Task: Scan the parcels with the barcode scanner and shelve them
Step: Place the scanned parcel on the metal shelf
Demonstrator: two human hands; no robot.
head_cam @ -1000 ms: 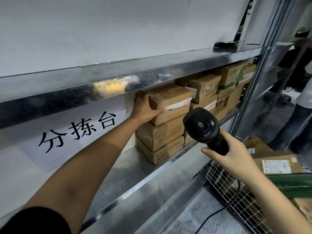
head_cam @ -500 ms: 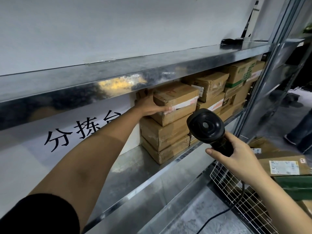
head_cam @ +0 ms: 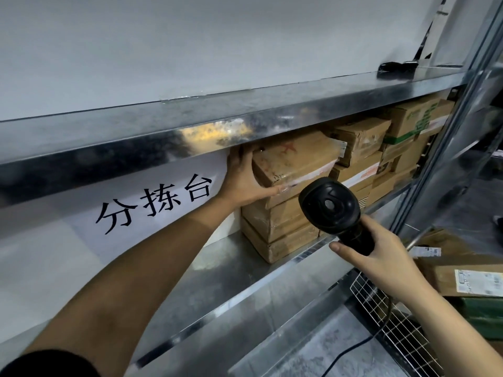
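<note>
The left hand is pressed flat against the left end of the top brown cardboard parcel, with the thumb lying along the lower front edge of that box and the remaining fingers reaching behind its far corner. The hand is spread wide and cups the box end rather than closing around it. This parcel carries a red mark on its upper face and a strip of white-and-red tape along its front edge. It sits on top of a stack of two further brown cardboard boxes, which rests on the lower galvanised steel shelf. The top of the parcel lies just beneath the upper galvanised steel shelf.

The right hand is wrapped closed around the handle of the black handheld barcode scanner. The scanner head is in front of the stack, just right of the top parcel's front corner, and its back faces the camera. A black cable hangs from below the hand.

Right of the stack, more brown cardboard boxes fill the same shelf, including one with green print. Left of the stack, a white paper sign with black characters is fixed to the wall. Below and right of the scanner stands a wire mesh basket, and beside it lies a labelled brown parcel.
</note>
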